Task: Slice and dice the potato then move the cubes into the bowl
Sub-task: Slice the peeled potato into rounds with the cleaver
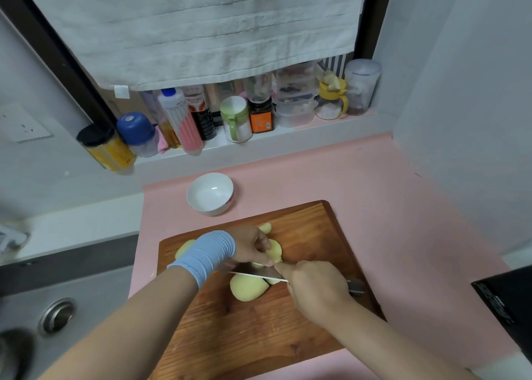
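Observation:
Peeled pale-yellow potato pieces lie on a wooden cutting board (302,230). My left hand (250,248), with a blue wristband, pinches one potato slice (275,251) near the board's middle. My right hand (316,287) grips a knife (259,276) by its dark handle, the blade lying edge-on just in front of my left fingers. A larger potato chunk (247,289) sits under the blade on the near side. More slices show at the left (184,248) and beyond my left hand (266,227). A white bowl (210,194) stands beyond the board, nothing in it.
The board rests on a pink counter (388,207). A sink with a drain (57,316) lies to the left. Jars and bottles (187,120) line a ledge behind, under a hanging white towel (201,28). A black object (506,302) sits at the right edge.

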Motion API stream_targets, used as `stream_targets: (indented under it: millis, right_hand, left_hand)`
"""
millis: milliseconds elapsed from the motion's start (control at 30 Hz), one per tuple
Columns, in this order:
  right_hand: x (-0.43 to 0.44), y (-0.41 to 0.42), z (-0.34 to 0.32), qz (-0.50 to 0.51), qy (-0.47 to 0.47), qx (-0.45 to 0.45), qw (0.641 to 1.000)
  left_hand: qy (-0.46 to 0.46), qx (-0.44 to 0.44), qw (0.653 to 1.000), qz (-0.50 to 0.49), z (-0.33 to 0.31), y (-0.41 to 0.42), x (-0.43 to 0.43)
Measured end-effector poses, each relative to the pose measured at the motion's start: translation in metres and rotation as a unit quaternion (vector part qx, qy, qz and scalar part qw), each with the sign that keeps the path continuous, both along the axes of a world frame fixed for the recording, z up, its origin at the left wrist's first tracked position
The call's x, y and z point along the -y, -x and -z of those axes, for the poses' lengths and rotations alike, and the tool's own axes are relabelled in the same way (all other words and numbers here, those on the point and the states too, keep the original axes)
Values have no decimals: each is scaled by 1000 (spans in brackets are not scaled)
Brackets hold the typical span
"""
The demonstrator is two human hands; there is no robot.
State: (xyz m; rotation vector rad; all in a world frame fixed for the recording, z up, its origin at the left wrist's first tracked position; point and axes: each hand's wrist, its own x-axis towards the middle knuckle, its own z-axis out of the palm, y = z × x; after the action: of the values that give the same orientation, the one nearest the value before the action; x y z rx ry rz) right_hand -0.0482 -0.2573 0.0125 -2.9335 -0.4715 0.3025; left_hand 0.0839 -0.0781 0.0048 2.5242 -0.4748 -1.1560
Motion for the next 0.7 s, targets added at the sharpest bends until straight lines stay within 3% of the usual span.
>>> stream_targets:
  millis: [267,367,433,500,567,633,700]
  right_hand:
    - [2,-3,4,0,7,-6,1000]
    - [5,-4,4,21,-19,-27,999]
    - [6,-3,3,46,-60,-46,996]
    - [5,-3,0,81,-97,-65,990]
    - [3,-3,-2,111,-117,-75,984]
    - [0,-2,-4,132,-140,-89,977]
    - [-5,1,-8,136,-153,-97,974]
  left_hand:
    - [3,78,997,11,13,-12,3]
    - [57,140,987,-59,1,-13,-7]
    - [153,241,944,-164,-3,-3,-23]
    - [239,410,848,-235,-6,21,-42]
    - [247,535,769,-248,-2,51,-58]
    - [248,547,765,-234,11,76,-67]
    - [255,493,808,-196,34,93,-70]
